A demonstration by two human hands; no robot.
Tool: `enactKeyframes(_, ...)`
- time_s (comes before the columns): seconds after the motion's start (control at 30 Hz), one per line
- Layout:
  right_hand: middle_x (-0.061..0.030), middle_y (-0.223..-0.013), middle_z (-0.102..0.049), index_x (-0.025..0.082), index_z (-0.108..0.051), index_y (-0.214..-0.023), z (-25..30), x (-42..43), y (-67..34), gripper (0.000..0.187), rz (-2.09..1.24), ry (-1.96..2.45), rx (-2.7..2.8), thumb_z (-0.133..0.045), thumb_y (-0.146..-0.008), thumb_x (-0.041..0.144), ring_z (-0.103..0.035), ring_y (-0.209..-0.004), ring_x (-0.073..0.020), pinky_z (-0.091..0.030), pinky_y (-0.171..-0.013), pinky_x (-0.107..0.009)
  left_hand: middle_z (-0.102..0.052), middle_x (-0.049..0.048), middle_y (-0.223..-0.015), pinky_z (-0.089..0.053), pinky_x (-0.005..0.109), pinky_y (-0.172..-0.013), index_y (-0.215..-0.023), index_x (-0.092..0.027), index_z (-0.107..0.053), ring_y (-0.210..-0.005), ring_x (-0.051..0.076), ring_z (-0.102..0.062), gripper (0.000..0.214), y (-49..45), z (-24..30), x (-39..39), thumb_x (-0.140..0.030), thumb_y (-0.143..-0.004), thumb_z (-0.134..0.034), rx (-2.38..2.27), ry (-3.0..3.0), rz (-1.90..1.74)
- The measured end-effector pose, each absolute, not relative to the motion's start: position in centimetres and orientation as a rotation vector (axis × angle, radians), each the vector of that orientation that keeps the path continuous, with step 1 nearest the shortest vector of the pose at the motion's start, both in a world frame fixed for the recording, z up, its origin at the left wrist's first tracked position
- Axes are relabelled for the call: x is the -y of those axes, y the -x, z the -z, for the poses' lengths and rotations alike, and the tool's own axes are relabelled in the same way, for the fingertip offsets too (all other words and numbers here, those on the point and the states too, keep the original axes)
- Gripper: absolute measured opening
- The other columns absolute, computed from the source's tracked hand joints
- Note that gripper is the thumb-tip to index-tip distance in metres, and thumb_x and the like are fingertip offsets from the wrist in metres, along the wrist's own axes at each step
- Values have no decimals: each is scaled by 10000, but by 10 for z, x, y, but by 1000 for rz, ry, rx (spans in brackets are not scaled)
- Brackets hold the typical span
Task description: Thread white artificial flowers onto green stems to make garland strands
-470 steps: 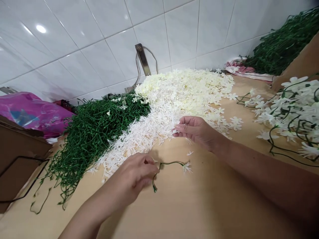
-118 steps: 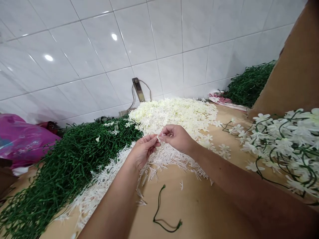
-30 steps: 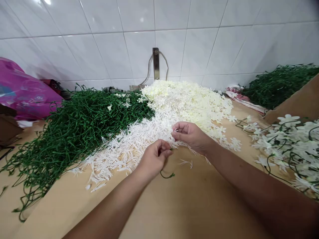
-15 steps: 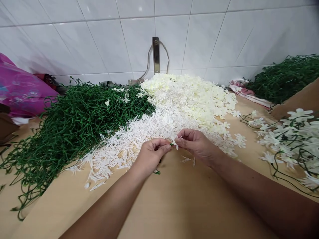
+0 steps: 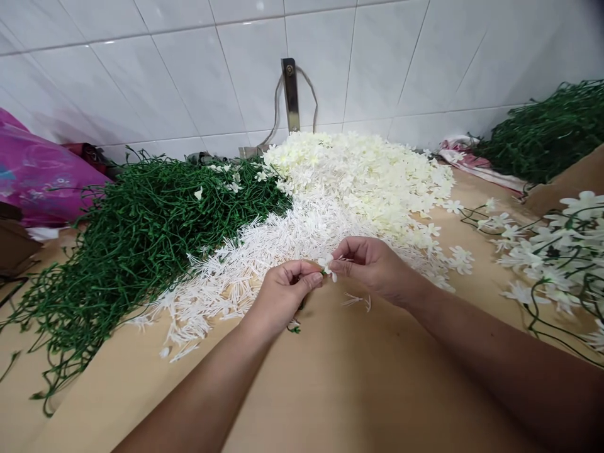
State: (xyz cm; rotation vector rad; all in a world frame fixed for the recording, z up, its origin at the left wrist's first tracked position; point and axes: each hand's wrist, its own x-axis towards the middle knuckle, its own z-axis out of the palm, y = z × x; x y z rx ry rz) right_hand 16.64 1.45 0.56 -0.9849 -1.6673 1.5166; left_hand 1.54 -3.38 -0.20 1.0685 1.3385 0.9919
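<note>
My left hand pinches a green plastic stem between thumb and index finger. The stem's lower part hangs beneath that hand, its green end showing. At the stem's tip sits a white artificial flower, its petals touching my right fingertips. My right hand is closed in a pinch just beside it, with thin white strands of a stamen piece showing between the fingers. Below, a loose white stamen piece lies on the tan tabletop. Just beyond my hands spreads a pile of white stamens.
Green stems are heaped at left, beside a pink plastic bag. Cream petals pile up before the tiled wall. Flowers on stems lie at right, near cardboard and more green stems.
The view has shifted slightly. My right fingers have moved a little closer in against the white flower; my left hand keeps its pinch on the stem.
</note>
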Motion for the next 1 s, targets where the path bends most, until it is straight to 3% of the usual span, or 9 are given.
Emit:
enactKeyframes(0.2,1,-643,-520,162,-511,-652,-8,-7,-165,94,-1119,912,1963,-578,-667,225,-472,-609,-98,-379,-574,-240,-409,-73,-398,-219,167,-342,-621,-148,-540,-338,26,-300,163,-16,1,36,-297,-621,-605,-1363,-1064,-999)
enactKeyframes(0.37,32,-584,-483,161,-479,-664,-4,-5,-163,170,-1465,933,1814,-611,-637,264,-434,-516,-69,-338,-477,-207,-458,-55,-452,-226,162,-345,-620,-133,-535,-362,20,-318,209,-14,3,35,-322,-596,-623,-1325,-1099,-983)
enactKeyframes(0.67,37,-574,-490,147,-457,-639,0,-13,-168,299,-1851,902,1753,-680,-573,334,-411,-508,-52,-299,-484,-197,-455,-56,-471,-258,162,-380,-576,-141,-516,-403,27,-338,120,-14,-2,35,-239,-628,-560,-1315,-1212,-849)
enactKeyframes(1.0,62,-524,-460,159,-426,-622,3,-12,-168,327,-1854,959,1879,-690,-551,339,-384,-467,-46,-248,-434,-186,-407,-54,-498,-252,194,-443,-585,-148,-470,-457,52,-329,76,-13,7,35,-171,-656,-456,-1337,-1434,-768)
